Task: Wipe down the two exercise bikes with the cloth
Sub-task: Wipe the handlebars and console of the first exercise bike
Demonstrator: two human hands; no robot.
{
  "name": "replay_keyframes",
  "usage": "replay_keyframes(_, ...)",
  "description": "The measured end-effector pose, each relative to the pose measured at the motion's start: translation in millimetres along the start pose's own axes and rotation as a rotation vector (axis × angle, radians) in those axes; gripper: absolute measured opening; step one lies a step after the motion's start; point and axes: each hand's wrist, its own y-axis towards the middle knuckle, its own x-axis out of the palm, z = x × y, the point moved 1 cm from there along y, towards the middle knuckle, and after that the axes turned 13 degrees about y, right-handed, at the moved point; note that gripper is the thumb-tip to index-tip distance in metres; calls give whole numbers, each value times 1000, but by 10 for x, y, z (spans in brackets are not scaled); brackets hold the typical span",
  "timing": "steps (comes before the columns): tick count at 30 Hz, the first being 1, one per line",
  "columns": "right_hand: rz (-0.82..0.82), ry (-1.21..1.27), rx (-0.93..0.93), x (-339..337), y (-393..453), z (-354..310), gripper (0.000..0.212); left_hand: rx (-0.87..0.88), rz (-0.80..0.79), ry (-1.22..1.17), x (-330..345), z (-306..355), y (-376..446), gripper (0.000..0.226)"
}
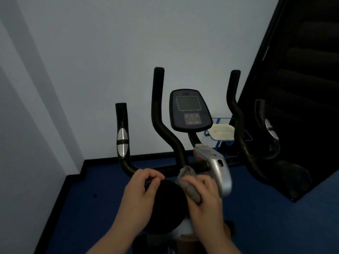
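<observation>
The left hand (142,187) reaches in from the near left, fingers curled over the far edge of the black seat (165,202), gripping it. Just right, the right hand (203,195) holds the grey cloth (189,184) bunched in its grip, against the bike (189,110) frame beside the seat.

A small gym room: exercise bike (183,143), blue floor (88,208)
</observation>
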Motion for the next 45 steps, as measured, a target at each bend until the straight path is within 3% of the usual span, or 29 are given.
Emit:
replay_keyframes(3, -15, -55, -35, 42, 305, 103, 33, 9, 1, 12, 11, -9, 10, 18)
replay_keyframes(6, 58, 17, 68, 62, 600, 107, 30, 6, -9, 15, 4, -20, 19, 18)
replay_keyframes(9, 98, 79, 105, -4, 303, 49, 27, -3, -14, 16, 7, -26, 28, 17)
replay_keyframes(12, 35, 87, 62, 12, -23, 8, 27, 7, -10, 25, 11, -22, 30, 17)
replay_keyframes(17, -2, -30, 15, 90, 655, 85, 24, 13, -12, 17, 10, -19, 26, 19)
replay_keyframes(21, 55, 30, 73, -15, 466, 104, 32, 70, 12, 54, -55, -3, 19, 22)
replay_keyframes(24, 17, 80, 82, -65, 293, 115, 36, 115, 76, 83, -150, -37, 119, 24)
replay_keyframes(27, -50, -15, 20, 46, 731, 93, 38, 164, 189, 74, -310, -141, 417, 25)
replay_keyframes(30, -54, -64, 8, 136, 1112, 70, 27, 315, 386, 282, -552, -183, 860, 21)
replay_keyframes(32, -25, -46, 19, 93, 1058, 62, 33, 343, 430, 332, -726, -187, 1166, 21)
replay_keyframes(35, -63, -59, 12, 38, 816, 20, 41, 351, 419, 332, -894, -212, 1538, 20)
replay_keyframes(40, -105, -171, -25, 226, 1173, 30, 23, 327, 221, 334, -772, -268, 1975, 23)
replay_keyframes(45, 41, -4, 45, 92, 1345, -112, 31, 207, 227, 107, -718, -203, 2194, 24)
